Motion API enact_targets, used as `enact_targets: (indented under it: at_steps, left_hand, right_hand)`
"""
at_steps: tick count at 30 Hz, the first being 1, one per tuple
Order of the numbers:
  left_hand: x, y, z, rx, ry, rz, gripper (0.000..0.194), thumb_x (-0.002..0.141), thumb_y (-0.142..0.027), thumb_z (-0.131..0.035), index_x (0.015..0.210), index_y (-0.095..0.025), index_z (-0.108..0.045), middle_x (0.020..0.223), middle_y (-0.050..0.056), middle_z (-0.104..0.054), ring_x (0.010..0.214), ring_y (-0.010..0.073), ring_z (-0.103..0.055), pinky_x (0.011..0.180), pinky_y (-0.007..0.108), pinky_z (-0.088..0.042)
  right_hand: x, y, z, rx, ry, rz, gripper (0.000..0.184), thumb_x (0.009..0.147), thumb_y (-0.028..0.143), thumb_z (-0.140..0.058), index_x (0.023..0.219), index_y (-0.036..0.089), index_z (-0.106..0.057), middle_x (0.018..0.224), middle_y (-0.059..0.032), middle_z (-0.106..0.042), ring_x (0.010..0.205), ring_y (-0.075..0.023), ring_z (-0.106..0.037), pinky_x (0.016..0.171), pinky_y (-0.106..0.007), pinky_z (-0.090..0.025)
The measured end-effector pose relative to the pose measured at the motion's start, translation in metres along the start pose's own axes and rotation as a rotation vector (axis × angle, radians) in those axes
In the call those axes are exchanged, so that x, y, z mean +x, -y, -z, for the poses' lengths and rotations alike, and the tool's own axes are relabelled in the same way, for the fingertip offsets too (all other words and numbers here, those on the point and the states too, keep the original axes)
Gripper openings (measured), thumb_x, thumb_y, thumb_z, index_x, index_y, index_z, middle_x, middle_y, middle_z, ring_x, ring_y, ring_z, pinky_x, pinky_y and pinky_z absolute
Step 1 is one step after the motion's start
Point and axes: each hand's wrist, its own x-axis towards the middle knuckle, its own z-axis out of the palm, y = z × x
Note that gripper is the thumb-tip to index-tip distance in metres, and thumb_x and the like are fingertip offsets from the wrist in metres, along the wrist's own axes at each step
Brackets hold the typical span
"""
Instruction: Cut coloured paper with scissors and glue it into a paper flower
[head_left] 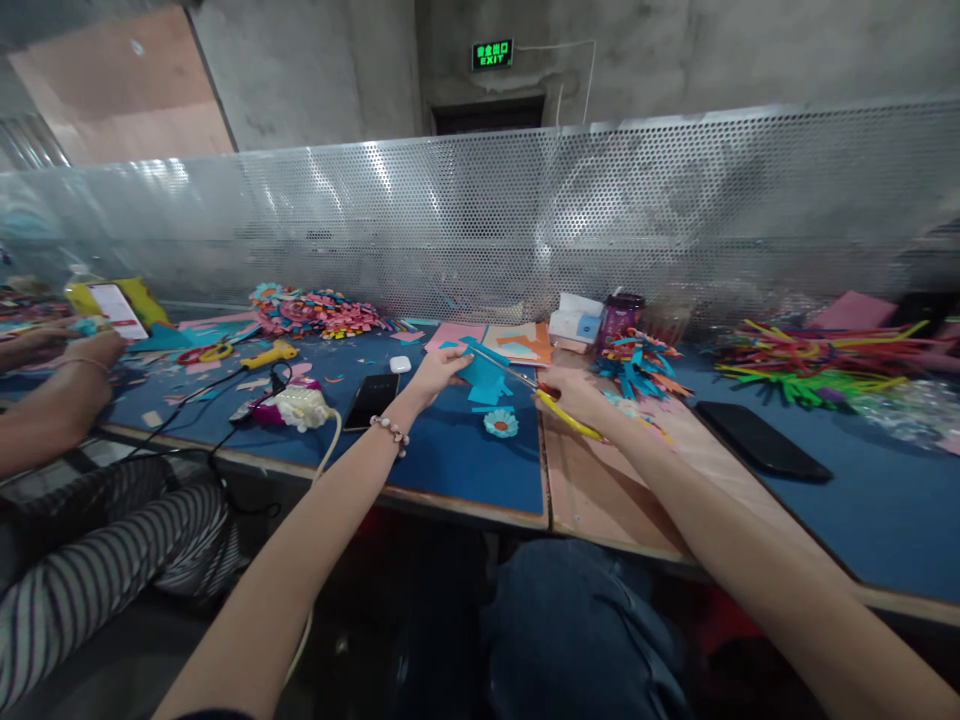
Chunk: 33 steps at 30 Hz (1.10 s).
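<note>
My left hand (441, 372), with a beaded bracelet on its wrist, is closed on the edge of a sheet of blue paper (486, 376) above the table. In my right hand (574, 392) are scissors (568, 418) with yellow handles. Their blades point left and lie along the upper part of the blue paper; I cannot tell whether they are cutting into it. Narrow blue strips lie just below the sheet. A blue paper flower (501, 424) with an orange centre rests on the blue tabletop nearer to me.
A black phone (373, 402), a white earphone case (400, 365) and a power strip (300, 405) lie to the left. Pipe-cleaner-like strips (817, 360) and another phone (761, 440) lie right. A perforated metal screen (450, 220) stands behind. A co-worker's hands (86, 360) are at far left.
</note>
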Motion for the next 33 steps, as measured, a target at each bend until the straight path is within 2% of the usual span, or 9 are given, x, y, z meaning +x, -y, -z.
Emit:
enact_targets:
  at_steps: [8, 14, 19, 28, 33]
  left_hand:
    - [-0.0006, 0.0011, 0.0007, 0.050, -0.014, -0.002, 0.039, 0.066, -0.042, -0.073, 0.091, -0.014, -0.066, 0.087, 0.007, -0.068, 0.080, 0.0194, -0.064, 0.070, 0.036, -0.055]
    - [-0.0010, 0.0016, 0.0003, 0.073, 0.015, 0.004, 0.036, 0.067, -0.042, -0.072, 0.089, -0.014, -0.066, 0.084, 0.007, -0.069, 0.080, 0.0202, -0.065, 0.072, 0.037, -0.055]
    - [-0.0022, 0.0012, -0.0006, 0.065, 0.018, -0.001, 0.034, 0.068, -0.041, -0.072, 0.088, -0.014, -0.067, 0.083, 0.007, -0.069, 0.079, 0.0203, -0.065, 0.071, 0.037, -0.056]
    - [-0.0014, 0.0008, -0.0023, 0.050, -0.002, 0.016, 0.033, 0.067, -0.040, -0.073, 0.088, -0.015, -0.066, 0.081, 0.007, -0.069, 0.076, 0.0205, -0.066, 0.067, 0.037, -0.057]
    - [-0.0019, 0.0013, -0.0018, 0.051, 0.010, 0.040, 0.035, 0.067, -0.040, -0.073, 0.089, -0.014, -0.065, 0.077, 0.006, -0.066, 0.069, 0.0192, -0.065, 0.064, 0.039, -0.057]
  right_hand:
    - [-0.0041, -0.0028, -0.0025, -0.022, 0.070, -0.022, 0.034, 0.078, 0.051, -0.054, 0.086, 0.018, -0.056, 0.074, -0.0050, -0.062, 0.066, -0.0166, -0.051, 0.060, -0.025, -0.030]
    - [-0.0035, -0.0029, -0.0040, -0.025, 0.077, -0.018, 0.038, 0.078, 0.054, -0.053, 0.089, 0.018, -0.053, 0.079, -0.0068, -0.062, 0.070, -0.0182, -0.053, 0.062, -0.026, -0.032]
    - [-0.0052, 0.0019, -0.0031, 0.021, 0.031, -0.025, 0.031, 0.081, 0.049, -0.052, 0.084, 0.018, -0.056, 0.080, -0.0076, -0.064, 0.071, -0.0181, -0.053, 0.062, -0.026, -0.033]
    - [0.0002, -0.0015, -0.0049, -0.071, 0.008, 0.008, 0.032, 0.080, 0.047, -0.050, 0.074, 0.017, -0.060, 0.075, -0.0078, -0.064, 0.070, -0.0172, -0.053, 0.060, -0.025, -0.030]
    - [-0.0009, 0.0002, -0.0040, -0.044, -0.037, -0.044, 0.035, 0.078, 0.051, -0.053, 0.072, 0.017, -0.060, 0.072, -0.0085, -0.063, 0.069, -0.0182, -0.052, 0.059, -0.026, -0.030]
